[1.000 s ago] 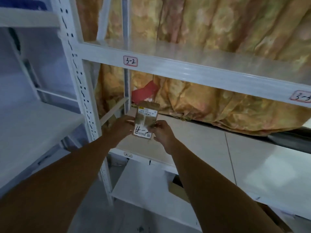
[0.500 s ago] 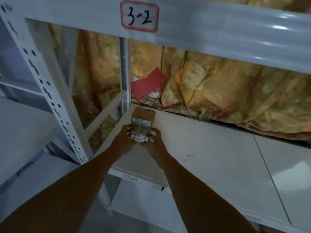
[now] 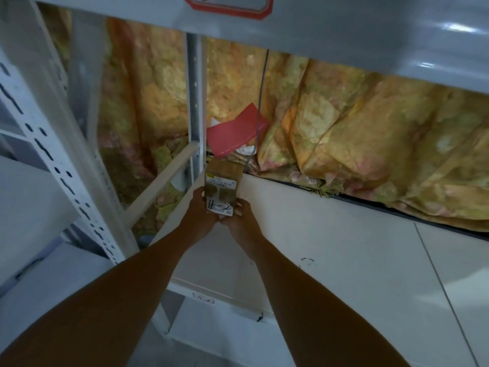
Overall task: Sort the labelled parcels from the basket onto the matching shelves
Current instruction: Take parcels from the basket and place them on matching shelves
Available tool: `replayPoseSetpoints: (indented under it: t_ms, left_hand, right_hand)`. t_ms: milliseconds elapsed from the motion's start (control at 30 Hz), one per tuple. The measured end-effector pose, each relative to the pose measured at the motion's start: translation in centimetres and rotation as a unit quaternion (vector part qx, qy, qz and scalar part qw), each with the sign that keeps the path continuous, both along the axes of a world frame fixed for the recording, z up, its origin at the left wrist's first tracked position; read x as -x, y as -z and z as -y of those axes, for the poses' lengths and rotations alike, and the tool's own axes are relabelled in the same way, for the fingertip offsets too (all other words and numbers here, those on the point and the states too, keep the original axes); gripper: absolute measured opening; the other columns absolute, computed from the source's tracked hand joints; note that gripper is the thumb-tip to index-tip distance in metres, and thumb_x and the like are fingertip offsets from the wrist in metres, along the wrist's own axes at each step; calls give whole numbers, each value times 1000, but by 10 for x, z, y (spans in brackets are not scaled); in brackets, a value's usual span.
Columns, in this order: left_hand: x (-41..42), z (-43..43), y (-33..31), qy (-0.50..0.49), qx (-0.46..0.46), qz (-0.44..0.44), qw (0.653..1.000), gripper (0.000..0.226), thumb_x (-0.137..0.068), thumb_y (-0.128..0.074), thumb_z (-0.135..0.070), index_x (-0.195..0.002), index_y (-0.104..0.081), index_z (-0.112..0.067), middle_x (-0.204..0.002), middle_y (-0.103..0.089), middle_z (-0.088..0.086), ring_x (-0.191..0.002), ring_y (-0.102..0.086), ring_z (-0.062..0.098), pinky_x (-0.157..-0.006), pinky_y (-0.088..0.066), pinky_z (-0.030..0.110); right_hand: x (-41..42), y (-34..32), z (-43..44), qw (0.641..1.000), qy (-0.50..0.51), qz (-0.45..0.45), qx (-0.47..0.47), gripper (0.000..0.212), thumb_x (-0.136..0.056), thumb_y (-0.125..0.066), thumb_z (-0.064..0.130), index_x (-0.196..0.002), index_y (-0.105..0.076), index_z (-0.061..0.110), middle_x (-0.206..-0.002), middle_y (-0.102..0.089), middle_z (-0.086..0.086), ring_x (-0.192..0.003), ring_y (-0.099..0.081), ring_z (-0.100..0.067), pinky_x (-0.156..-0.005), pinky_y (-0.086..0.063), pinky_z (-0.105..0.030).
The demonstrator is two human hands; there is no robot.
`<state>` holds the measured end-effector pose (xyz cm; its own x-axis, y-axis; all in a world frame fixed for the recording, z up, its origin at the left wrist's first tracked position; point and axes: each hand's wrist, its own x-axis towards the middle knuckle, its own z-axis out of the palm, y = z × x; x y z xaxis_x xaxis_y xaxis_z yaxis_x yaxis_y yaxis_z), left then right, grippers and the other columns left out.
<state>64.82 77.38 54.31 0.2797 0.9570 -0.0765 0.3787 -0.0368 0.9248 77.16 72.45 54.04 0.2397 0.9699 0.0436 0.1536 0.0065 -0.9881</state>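
At the shelf's (image 3: 330, 234) back-left corner, left hand (image 3: 197, 218) and right hand (image 3: 242, 221) clamp the parcel (image 3: 221, 189) from both sides, label "4-2" facing up, evidently to seat it squarely against the post (image 3: 195, 102).

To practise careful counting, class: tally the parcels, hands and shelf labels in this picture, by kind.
Parcels: 1 (brown parcel marked 4-2)
Hands: 2 (left hand, right hand)
Shelf labels: 2 (red-bordered label, small edge label)
Total: 5
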Motion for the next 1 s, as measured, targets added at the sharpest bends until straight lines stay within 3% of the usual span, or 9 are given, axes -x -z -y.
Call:
replayPoseSetpoints:
  t_ms: [133,200,267,333,433,500,667,833,1000]
  left_hand:
    - [0,-3,0,9,23,-2,1000,74,-86,-73,-6,-148,-33,-11,-129,-58,11,-112,-61,27,-92,-51,36]
    - [-2,-7,0,1,76,52,996,83,-83,-76,-10,-151,-28,-6,-135,-55,20,-110,-60,34,-88,-51,41]
    - [-3,-3,1,-29,99,42,994,84,-88,-69,1,-155,-18,-6,-144,-45,22,-124,-52,37,-94,-49,44]
    - [1,5,4,-35,84,-46,995,81,-90,-65,-1,-156,-18,-8,-152,-38,21,-136,-44,37,-106,-44,45]
    - [6,30,-5,12,42,-171,984,68,-94,-64,-23,-152,-31,-14,-146,-43,18,-131,-49,36,-106,-46,46]
    - [6,49,-17,56,6,-251,966,62,-96,-59,-38,-151,-37,-20,-147,-44,14,-132,-49,34,-107,-45,47]
    - [-3,105,-63,159,-136,-388,897,59,-101,-43,-54,-150,-42,-21,-154,-43,8,-140,-42,29,-115,-36,42]
    - [-15,180,-132,202,-233,-444,841,60,-101,-37,-58,-147,-44,-21,-149,-48,10,-136,-46,32,-112,-38,44]
    - [-17,271,-209,192,-254,-454,832,64,-102,-31,-59,-154,-36,-22,-160,-35,12,-145,-33,34,-119,-28,48]
  right_hand:
    - [-3,5,-6,998,-1,-1,68,30,-61,-72,18,-91,-71,23,-82,-73,8,-80,-72,-8,-74,-58,-27]
    - [-3,0,-3,996,8,10,89,38,-61,-77,23,-99,-70,22,-96,-75,0,-92,-74,-21,-84,-62,-37]
    - [-1,-6,4,989,19,39,139,42,-76,-77,18,-115,-63,22,-116,-70,-7,-107,-69,-30,-91,-56,-40]
    - [-3,-12,16,974,50,91,202,58,-91,-70,20,-144,-46,15,-139,-60,-10,-121,-61,-31,-97,-50,-39]
    - [-10,-25,47,945,46,232,224,65,-102,-55,45,-158,-35,19,-159,-44,-8,-142,-46,-29,-115,-40,-41]
    - [-18,-40,70,909,23,337,242,65,-104,-44,57,-158,-35,23,-161,-41,-5,-146,-41,-28,-117,-37,-45]
    - [-40,-89,142,836,21,491,245,60,-106,-34,57,-155,-41,21,-158,-46,-4,-142,-44,-28,-114,-37,-45]
    - [-54,-142,232,792,26,548,266,62,-107,-31,56,-158,-34,21,-162,-38,-4,-147,-37,-27,-118,-32,-44]
    - [-47,-210,325,784,61,571,235,65,-107,-29,58,-160,-33,20,-167,-30,-5,-151,-32,-29,-120,-30,-46]
